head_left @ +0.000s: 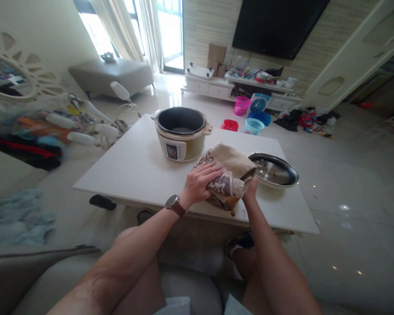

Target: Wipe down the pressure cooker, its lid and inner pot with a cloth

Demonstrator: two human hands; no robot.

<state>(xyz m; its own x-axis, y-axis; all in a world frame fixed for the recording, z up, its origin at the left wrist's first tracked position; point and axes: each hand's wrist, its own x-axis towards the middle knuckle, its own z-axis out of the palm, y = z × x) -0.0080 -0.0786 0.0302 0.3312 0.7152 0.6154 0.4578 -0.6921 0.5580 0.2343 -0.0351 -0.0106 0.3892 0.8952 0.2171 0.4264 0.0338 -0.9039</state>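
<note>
on the white table (134,170), beside the open cooker (181,133) and lid (274,169), left hand (200,181) lies flat, fingers spread, on a bunched cloth (231,173); right hand (251,188) grips its far edge, mostly hidden.

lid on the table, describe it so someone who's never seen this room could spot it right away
Start at the white low table in the middle of the room, with the open cooker on it. Right of the cooker, past the patterned cloth, lies the lid. It alone is flat, round, shiny metal with a dark rim.
</note>
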